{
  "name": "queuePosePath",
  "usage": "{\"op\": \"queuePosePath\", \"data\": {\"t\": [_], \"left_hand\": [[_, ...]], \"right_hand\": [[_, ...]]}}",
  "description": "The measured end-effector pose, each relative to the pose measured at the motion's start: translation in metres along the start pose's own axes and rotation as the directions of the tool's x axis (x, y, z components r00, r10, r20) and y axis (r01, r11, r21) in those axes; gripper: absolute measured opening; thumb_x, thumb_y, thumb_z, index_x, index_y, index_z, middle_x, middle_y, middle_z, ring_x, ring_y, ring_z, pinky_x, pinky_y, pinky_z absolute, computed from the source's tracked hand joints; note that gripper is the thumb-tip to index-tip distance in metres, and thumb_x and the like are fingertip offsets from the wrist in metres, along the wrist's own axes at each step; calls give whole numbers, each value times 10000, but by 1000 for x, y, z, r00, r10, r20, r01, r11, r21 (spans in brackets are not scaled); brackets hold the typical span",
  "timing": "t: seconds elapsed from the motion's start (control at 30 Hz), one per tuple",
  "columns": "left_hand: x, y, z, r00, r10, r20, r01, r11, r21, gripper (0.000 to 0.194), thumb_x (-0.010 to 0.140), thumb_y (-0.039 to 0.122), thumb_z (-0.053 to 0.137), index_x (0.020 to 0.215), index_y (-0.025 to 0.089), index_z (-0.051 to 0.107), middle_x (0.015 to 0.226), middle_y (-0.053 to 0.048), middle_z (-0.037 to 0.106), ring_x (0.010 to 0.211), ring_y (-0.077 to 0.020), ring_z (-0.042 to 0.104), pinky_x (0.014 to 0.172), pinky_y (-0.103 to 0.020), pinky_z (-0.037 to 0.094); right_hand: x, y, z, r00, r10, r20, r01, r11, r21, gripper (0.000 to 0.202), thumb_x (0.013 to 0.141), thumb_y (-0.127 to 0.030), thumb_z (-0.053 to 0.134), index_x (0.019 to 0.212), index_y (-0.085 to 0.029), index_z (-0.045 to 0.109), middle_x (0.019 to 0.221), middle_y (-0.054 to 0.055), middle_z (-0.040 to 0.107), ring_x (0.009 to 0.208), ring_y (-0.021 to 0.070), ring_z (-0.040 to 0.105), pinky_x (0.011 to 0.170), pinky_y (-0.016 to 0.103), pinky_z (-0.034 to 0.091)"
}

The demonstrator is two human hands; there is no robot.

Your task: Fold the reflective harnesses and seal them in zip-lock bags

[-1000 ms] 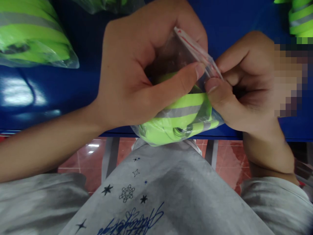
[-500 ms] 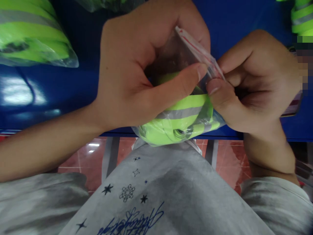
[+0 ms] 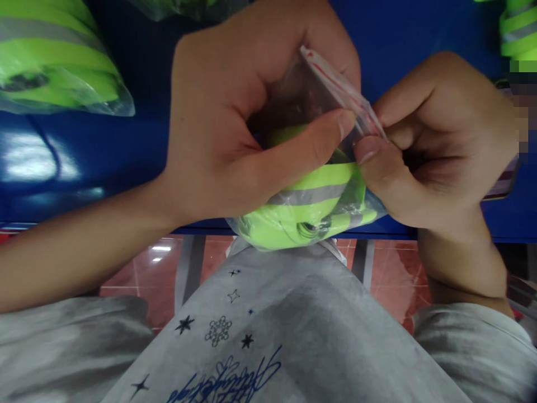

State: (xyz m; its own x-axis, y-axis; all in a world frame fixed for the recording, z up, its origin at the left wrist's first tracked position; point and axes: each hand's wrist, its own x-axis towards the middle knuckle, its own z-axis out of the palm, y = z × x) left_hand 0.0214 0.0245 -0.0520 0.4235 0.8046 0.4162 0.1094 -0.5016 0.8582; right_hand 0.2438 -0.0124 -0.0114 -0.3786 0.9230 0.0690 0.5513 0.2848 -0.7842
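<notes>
1. Head view: my left fingers grip the clear bag beside its red-lined seal.
2. My right fingers pinch the seal's end.
3. Inside, a grey-banded yellow-green bundle is at the near edge of the bench.
4. I can't read the blue script on my shirt.

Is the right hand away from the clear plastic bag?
No, the right hand pinches the red-lined top edge of the clear plastic bag.

Clear bag: transparent, wrinkled plastic with a red-lined zip strip, slanting down to the right, at the near edge of the table.
Folded garment: neon yellow-green with grey bands, bundled inside the bag.
</notes>
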Motion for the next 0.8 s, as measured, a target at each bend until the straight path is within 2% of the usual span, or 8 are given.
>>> {"op": "queuePosePath", "data": {"t": [0.1, 0.17, 0.3, 0.37, 0.43, 0.57, 0.63, 0.8], "left_hand": [[1, 17, -2, 993, 52, 110, -66, 989, 134, 749, 981, 758, 285, 1055, 129, 684, 926, 42, 654, 993, -230, 797, 723, -318, 609], [2, 22, -2, 990, 71, 120, -92, 979, 181, 635, 971, 717, 448, 986, 131, 690, 848, 56, 641, 855, -145, 778, 696, -280, 587], [5, 22, -1, 995, 46, 87, -61, 982, 181, 481, 1033, 583, 479, 1016, 153, 695, 825, 74, 611, 697, -41, 682, 654, -228, 523], [6, 23, -1, 993, 31, 112, -47, 989, 138, 501, 1005, 608, 528, 969, 136, 691, 823, 62, 626, 675, -46, 677, 672, -243, 544], [5, 27, -1, 989, -34, 144, 14, 990, 137, 586, 995, 655, 475, 964, 117, 706, 850, 36, 657, 709, -90, 716, 736, -308, 603], [3, 36, -4, 959, -246, 139, 221, 959, 176, 892, 1024, 616, 51, 1139, 97, 768, 885, -6, 685, 900, -195, 806, 926, -458, 638], [2, 38, -5, 948, -286, 142, 267, 954, 139, 944, 1024, 584, -17, 1146, 85, 775, 858, -8, 696, 921, -202, 816, 949, -453, 633], [-4, 33, -4, 972, -208, 105, 185, 964, 192, 678, 1040, 537, 253, 1169, 127, 778, 863, 20, 645, 946, -242, 810, 886, -442, 618]], "right_hand": [[-2, 0, -1, 1000, 7, -7, -7, 1000, -10, 289, 871, -441, 741, 788, -295, 505, 477, -47, 331, 500, 167, 385, 584, 357, 292], [-3, 1, 0, 1000, -8, -2, 7, 1000, -17, 226, 903, -428, 720, 837, -310, 540, 518, -47, 392, 491, 157, 377, 588, 360, 311], [-3, 5, 3, 989, -136, -64, 133, 990, -54, 40, 993, -367, 646, 971, -354, 614, 584, -50, 468, 476, 140, 354, 589, 360, 336], [-3, 6, 3, 971, -219, -98, 214, 975, -63, 73, 980, -338, 680, 1029, -368, 635, 612, -53, 504, 482, 133, 358, 592, 355, 349], [-3, 5, 2, 971, -222, -89, 214, 973, -90, 85, 960, -366, 722, 1022, -370, 663, 632, -46, 520, 511, 141, 400, 608, 351, 366], [-2, -3, -3, 996, -84, 4, 84, 984, -157, 163, 1029, -455, 621, 945, -335, 692, 661, -26, 527, 579, 149, 435, 654, 350, 376], [-2, -6, -4, 995, -98, 4, 97, 985, -139, 203, 1061, -433, 563, 950, -310, 679, 678, -24, 528, 589, 135, 421, 661, 349, 359], [-2, -5, -3, 997, -70, -17, 68, 991, -119, 196, 1006, -517, 674, 949, -329, 682, 681, -29, 542, 588, 133, 419, 674, 343, 374]]}}
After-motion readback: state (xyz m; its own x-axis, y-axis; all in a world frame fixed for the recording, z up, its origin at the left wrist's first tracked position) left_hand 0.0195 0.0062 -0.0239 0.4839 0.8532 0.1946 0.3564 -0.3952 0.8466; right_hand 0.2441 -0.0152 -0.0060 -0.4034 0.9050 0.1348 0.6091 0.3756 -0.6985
